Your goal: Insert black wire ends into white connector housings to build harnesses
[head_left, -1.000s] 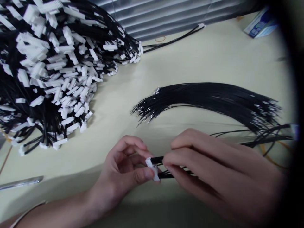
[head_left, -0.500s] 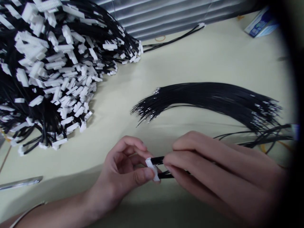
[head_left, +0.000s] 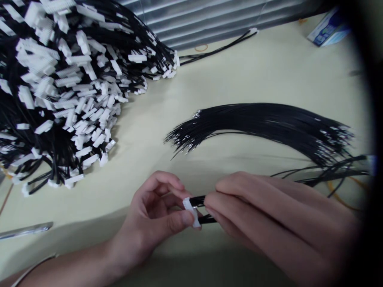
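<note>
Between the thumb and fingers of my left hand (head_left: pixel 163 207) is a small white plastic connector housing (head_left: pixel 191 212). Two groups of black wires (head_left: pixel 198 201) run out of its right side, with a gap between them. My right hand (head_left: pixel 263 215) is closed on these wires close to the housing, its fingertips pinched together. The fingers hide where the wires go beyond that point. Behind the hands a loose bundle of black wires (head_left: pixel 254 115) with bare metal terminals at both ends lies curved on the table.
A large heap of black wire harnesses with white connectors (head_left: pixel 89 103) fills the left. A metal tool like tweezers or a pen (head_left: pixel 26 230) lies at front left. Blinds (head_left: pixel 209 20) border the back, with a blue and white box (head_left: pixel 327 30) at far right. More wires (head_left: pixel 332 173) lie right.
My right hand has shifted slightly down and left, its fingers nearer the housing. My left hand keeps its hold on the connector housing.
</note>
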The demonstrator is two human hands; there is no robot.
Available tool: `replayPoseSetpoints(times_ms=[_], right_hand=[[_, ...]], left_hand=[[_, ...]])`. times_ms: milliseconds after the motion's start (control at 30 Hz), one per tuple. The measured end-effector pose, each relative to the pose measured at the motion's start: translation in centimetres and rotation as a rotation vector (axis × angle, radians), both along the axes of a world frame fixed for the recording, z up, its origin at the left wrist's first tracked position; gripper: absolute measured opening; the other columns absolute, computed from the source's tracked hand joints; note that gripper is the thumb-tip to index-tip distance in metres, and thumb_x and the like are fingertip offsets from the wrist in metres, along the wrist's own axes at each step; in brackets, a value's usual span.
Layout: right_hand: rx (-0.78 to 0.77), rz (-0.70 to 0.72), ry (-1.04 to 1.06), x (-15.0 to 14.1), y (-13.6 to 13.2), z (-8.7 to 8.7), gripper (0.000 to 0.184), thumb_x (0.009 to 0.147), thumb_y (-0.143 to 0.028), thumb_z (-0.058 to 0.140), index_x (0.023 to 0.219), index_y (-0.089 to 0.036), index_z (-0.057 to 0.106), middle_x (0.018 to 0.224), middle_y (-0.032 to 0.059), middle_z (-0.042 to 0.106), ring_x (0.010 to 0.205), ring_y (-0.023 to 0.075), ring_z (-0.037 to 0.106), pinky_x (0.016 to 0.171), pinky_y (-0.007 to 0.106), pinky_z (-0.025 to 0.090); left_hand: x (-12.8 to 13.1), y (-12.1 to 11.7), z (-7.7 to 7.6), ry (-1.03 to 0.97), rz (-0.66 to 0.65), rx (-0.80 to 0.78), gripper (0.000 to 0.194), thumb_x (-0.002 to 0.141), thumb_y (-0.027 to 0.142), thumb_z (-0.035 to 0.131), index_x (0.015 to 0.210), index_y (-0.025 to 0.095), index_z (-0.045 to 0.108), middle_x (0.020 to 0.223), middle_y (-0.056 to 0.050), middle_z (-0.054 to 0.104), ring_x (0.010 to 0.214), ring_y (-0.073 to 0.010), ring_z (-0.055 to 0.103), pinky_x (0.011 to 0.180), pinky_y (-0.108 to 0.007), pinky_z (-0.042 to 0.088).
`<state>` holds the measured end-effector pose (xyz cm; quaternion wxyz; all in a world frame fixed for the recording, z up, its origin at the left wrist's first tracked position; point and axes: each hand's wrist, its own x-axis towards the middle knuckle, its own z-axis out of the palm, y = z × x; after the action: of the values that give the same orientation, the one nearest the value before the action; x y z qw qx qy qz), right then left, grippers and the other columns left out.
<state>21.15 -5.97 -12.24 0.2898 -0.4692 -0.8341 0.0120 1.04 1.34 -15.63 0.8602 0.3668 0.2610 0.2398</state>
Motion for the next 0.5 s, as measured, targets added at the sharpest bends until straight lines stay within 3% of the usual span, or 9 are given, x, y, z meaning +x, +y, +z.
replayPoseSetpoints(times_ms=[300,500], right_hand=[[0.214,-0.050,0.051,-0.7,0.3,-0.9,0.021,0.091,-0.006,0.043,0.078,-0.015,0.057,0.086,0.0041,0.062,0.068,0.0119,0.048,0.066,0.029,0.043],[0.012,0.056,0.047,-0.6,0.9,-1.0,0.042,0.096,-0.006,0.024,0.071,-0.016,0.057,0.075,0.0047,0.060,0.062,0.0146,0.046,0.057,0.031,0.040]], left_hand=[[0.0,0.1,0.2,0.069,-0.026,-0.028,0.033,0.080,-0.003,0.065,0.101,0.023,0.063,0.085,0.005,0.068,0.077,-0.0056,0.070,0.071,-0.011,0.056],[-0.2,-0.1,0.2,0.064,-0.031,0.016,0.030,0.082,0.001,0.065,0.101,0.023,0.062,0.085,0.005,0.062,0.077,-0.0059,0.068,0.072,-0.012,0.055]])
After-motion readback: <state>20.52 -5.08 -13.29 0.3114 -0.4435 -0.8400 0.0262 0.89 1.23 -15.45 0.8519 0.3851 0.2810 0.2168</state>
